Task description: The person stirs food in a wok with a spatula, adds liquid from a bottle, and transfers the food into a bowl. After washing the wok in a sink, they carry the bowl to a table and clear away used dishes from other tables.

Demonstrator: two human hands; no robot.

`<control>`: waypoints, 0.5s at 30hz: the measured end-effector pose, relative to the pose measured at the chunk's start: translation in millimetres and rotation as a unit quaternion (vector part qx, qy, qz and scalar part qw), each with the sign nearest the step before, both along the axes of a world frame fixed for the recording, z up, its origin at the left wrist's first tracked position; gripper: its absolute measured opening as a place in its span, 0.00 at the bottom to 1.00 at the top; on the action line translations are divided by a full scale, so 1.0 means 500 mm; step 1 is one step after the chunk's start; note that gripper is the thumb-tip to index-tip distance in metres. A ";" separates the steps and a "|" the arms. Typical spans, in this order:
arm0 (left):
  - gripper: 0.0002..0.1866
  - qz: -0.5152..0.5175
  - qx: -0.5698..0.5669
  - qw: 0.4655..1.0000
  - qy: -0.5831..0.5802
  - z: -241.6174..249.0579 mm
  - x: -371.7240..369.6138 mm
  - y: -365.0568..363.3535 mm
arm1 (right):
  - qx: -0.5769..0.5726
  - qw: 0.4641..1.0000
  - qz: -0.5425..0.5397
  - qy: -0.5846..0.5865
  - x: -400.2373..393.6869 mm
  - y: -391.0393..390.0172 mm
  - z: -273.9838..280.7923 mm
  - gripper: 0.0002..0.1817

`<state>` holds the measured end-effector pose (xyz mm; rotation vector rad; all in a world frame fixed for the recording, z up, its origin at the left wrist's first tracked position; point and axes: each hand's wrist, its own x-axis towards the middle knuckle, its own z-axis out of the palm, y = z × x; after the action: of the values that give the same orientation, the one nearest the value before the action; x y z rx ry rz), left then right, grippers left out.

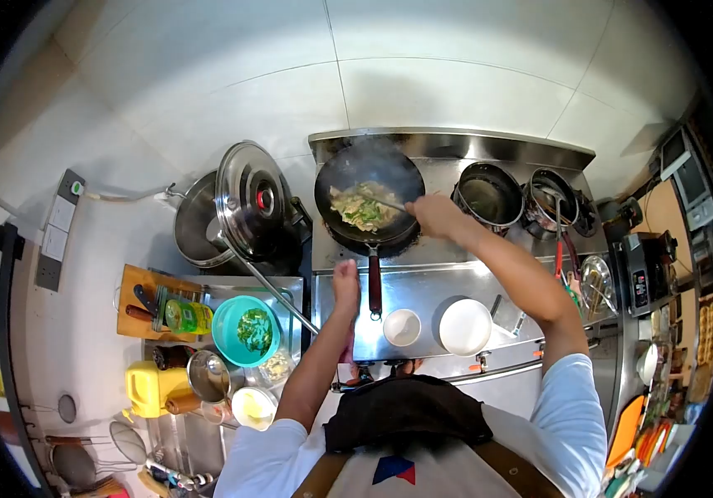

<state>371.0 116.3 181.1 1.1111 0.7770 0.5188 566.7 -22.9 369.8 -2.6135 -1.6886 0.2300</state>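
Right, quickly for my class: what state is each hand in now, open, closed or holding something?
Left hand: beside the wok handle; open or closed, can't tell.
Right hand: closed, holding a utensil in the wok.

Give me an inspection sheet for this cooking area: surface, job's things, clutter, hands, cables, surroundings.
Surface: steel counter, bearing a small white bowl and a larger one.
Job's things: wok on the stove, food inside, haze above.
Clutter: teal bowl, yellow jug and cutting board at left; two pots at right.
Hands: right hand grips utensil; left hand beside wok handle, not gripping it.
Cables: light cord along the left wall; far end unclear.
Surroundings: tiled wall behind the stove.
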 end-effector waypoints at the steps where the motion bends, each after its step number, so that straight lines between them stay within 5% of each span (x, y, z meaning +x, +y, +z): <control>1: 0.14 -0.046 -0.054 0.997 0.034 0.005 -0.013 -0.022 | -0.005 1.000 0.004 -0.006 -0.029 -0.022 0.026 0.11; 5: 0.16 -0.233 -0.238 0.941 0.060 0.036 -0.028 -0.056 | -0.057 0.998 0.000 -0.035 -0.113 -0.114 0.142 0.15; 9: 0.13 -0.265 -0.137 0.948 0.112 0.077 -0.012 -0.045 | -0.114 0.991 -0.035 -0.060 -0.186 -0.171 0.238 0.13; 15: 0.16 -0.275 -0.086 0.955 0.066 0.155 -0.013 -0.027 | -0.117 0.984 -0.133 0.006 -0.165 -0.162 0.050 0.17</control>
<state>364.4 102.7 258.6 1.1463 0.5789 -0.0925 484.2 -103.9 394.7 -2.9604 -1.3609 0.4617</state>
